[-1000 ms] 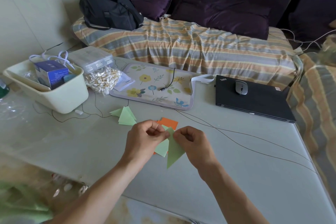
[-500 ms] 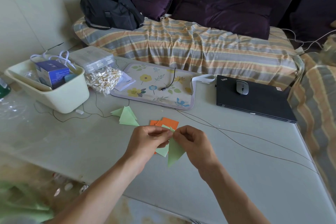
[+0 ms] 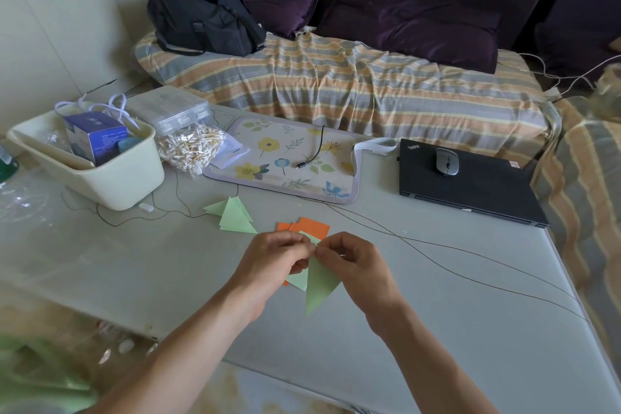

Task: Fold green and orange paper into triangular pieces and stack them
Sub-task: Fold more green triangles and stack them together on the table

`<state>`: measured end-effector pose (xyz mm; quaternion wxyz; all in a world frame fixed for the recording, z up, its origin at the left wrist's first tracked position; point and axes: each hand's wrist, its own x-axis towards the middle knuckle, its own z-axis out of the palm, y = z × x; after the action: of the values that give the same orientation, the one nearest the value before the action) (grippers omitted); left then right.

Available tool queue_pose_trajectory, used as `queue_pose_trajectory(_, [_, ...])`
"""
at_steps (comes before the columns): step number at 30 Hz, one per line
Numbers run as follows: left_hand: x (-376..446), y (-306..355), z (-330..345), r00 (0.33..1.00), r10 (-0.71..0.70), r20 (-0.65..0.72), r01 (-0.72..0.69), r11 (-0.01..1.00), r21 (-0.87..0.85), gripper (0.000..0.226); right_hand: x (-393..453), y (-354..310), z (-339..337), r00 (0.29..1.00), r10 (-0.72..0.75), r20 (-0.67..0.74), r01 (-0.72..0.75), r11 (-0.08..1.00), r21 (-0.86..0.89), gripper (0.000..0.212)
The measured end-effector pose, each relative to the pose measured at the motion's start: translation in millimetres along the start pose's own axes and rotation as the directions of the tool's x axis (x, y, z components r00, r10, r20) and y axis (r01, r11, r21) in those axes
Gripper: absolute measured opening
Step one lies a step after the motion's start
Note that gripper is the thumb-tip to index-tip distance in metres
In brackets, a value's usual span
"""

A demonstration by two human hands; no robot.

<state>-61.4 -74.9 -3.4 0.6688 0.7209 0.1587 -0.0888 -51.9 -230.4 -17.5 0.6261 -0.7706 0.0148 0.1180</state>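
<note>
Both grips, left hand (image 3: pixel 275 262) and right hand (image 3: pixel 356 265), pinch the green triangle (image 3: pixel 319 286) at centre frame, above orange paper (image 3: pixel 311 227) on the table (image 3: pixel 437 329).

1 head view only, worn high on the person, looked forward and down across the table (image 3: pixel 437 329). Both hands (image 3: pixel 279 262) sat close, low center; forearms entered from the bottom edge. Wide-angle bend showed at the edges. Sofa (image 3: pixel 369 84) filled the far top.

Both hands (image 3: pixel 316 262) pinch green paper triangle (image 3: pixel 319 286) above table (image 3: pixel 437 329), w/ orange sheets (image 3: pixel 311 226) behind.
</note>
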Motion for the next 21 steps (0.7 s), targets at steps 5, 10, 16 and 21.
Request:
queue_pose_trajectory(5, [-0.9,-1.3,1.5,0.999,0.039,-0.022,-0.036,0.994,0.099,0.012,-0.6,-0.2,0.7,1.000,0.024,0.015,-0.023,0.998,-0.060,0.013])
queue_pose_trajectory(10, [-0.2,-2.1,1.7,0.989,0.101,-0.103,-0.091,0.991,0.101,0.012,-0.5,-1.8,1.5,0.999,0.022,0.027,-0.021,0.999,-0.034,0.015])
queue_pose_trajectory(16, [4.9,-5.4,-1.3,0.979,0.091,-0.180,-0.078,0.994,0.077,0.018,1.3,1.0,0.7,1.000,0.015,0.013,-0.014,0.999,-0.042,0.016])
queue_pose_trajectory(21, [3.7,-7.1,-0.8,0.992,0.085,-0.097,-0.075,0.991,0.110,0.019,3.0,3.1,-1.2,1.000,0.005,-0.010,-0.006,0.998,-0.056,0.016])
